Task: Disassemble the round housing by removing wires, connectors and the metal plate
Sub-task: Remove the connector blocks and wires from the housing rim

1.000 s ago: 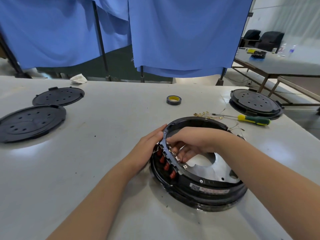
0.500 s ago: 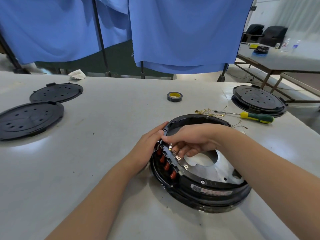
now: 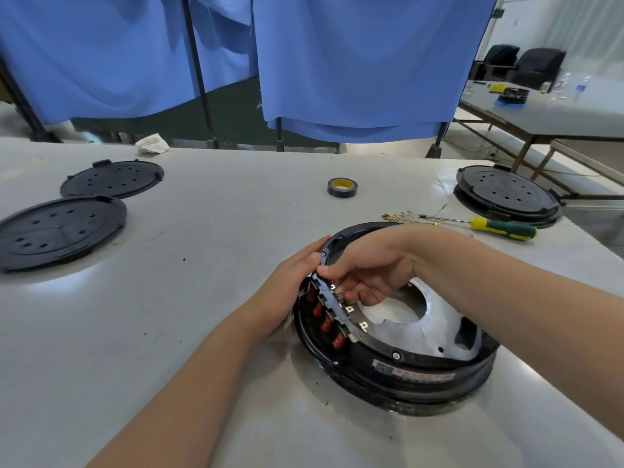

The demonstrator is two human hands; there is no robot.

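a person's two hands work at a round black housing (image 3: 405, 366) that sits on a white table (image 3: 202, 298), near its right front part. the left hand (image 3: 290, 285) lies against the housing's outer left wall, fingers fairly straight and pressed to the rim. the right hand (image 3: 368, 268) reaches over the rim from the right; its fingers (image 3: 358, 295) curl down inside and its thumb meets the top of a black curved strip (image 3: 332, 304), pinching it at the rim. the strip is tilted up from the left edge of the housing and carries small metal terminals (image 3: 349, 310) on its inner side, with red coils (image 3: 326, 324) showing beneath it. a silver metal plate (image 3: 435, 329) with a large central opening lies inside the housing.

behind the housing, a green and yellow screwdriver (image 3: 503, 228) lies beside a small heap of brass connectors (image 3: 398, 216). a roll of tape (image 3: 341, 187) stands further back. two black lids (image 3: 57, 231) lie flat on the left, and another round unit (image 3: 506, 194) rests at the far right. blue curtains (image 3: 354, 62) hang beyond the table.
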